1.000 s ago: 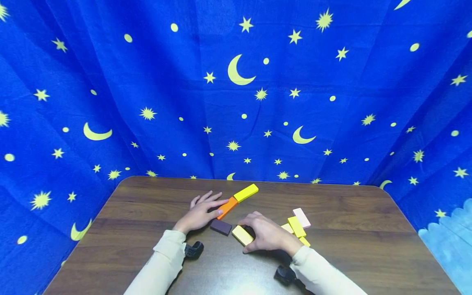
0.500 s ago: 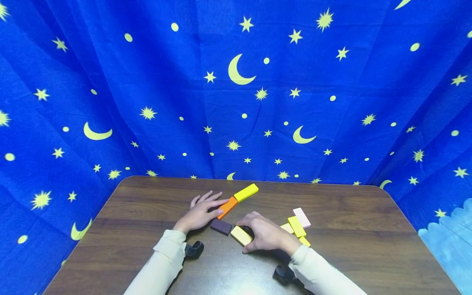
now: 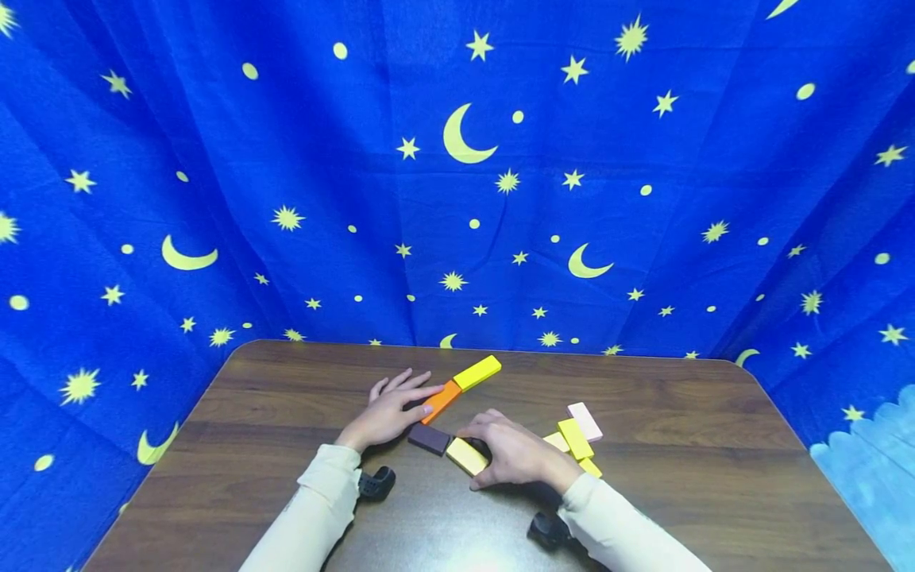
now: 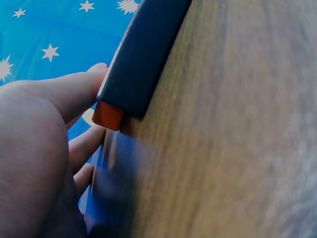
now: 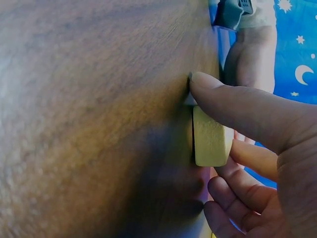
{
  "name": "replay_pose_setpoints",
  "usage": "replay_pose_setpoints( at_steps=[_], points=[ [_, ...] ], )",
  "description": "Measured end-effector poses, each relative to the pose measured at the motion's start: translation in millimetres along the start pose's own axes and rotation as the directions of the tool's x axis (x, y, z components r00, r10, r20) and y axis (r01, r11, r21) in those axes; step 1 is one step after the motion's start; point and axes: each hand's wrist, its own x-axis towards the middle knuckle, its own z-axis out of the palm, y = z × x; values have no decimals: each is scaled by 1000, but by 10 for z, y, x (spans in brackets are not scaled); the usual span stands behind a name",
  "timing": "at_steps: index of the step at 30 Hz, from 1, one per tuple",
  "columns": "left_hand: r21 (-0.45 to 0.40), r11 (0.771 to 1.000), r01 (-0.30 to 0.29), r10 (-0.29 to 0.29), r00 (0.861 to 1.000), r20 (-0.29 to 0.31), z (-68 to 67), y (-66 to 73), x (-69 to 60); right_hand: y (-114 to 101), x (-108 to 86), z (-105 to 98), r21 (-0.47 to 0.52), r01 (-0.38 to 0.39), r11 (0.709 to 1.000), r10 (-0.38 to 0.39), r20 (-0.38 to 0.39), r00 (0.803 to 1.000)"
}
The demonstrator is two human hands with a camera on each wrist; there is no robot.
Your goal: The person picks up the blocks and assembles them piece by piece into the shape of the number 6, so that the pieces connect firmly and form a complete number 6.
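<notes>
In the head view, my right hand [image 3: 520,454] pinches a pale yellow block [image 3: 468,457] between thumb and fingers, flat on the table. The right wrist view shows the thumb along one side of this pale yellow block [image 5: 212,138]. Its left corner meets or nearly meets a dark purple block [image 3: 430,438]; I cannot tell if they touch. With fairly straight fingers, my left hand [image 3: 382,415] touches the left side of an orange block [image 3: 443,403]. A bright yellow block [image 3: 477,373] continues from the orange one's far end. The left wrist view has the dark block [image 4: 143,59] in front of the orange one.
Right of my right hand lies a loose group: a yellow block [image 3: 575,439] over others, a cream block [image 3: 556,442], another yellow block [image 3: 590,467] and a pale pink block [image 3: 586,422]. A blue star-patterned curtain [image 3: 400,199] hangs behind the wooden table [image 3: 679,492].
My right hand has slid the pale yellow block slightly left, closer to the dark purple block. The left hand and the orange block have stayed in place.
</notes>
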Motion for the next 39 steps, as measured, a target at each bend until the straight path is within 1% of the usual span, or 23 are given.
replay_pose_setpoints(
  at_steps=[10,19,32,39],
  points=[
    [4,1000,8,-8,1000,3,-3,-1,0,-4,3,-4,1,13,1000,-13,8,1000],
    [-1,1000,0,0,1000,2,1,-8,0,13,12,-26,6,28,1000,-28,14,1000],
    [3,1000,-4,4,1000,1,13,-23,2,44,49,-39,17,30,999,-31,30,999],
    [6,1000,4,-4,1000,3,6,-3,0,41,50,-46,15,26,1000,-26,44,999]
  ],
)
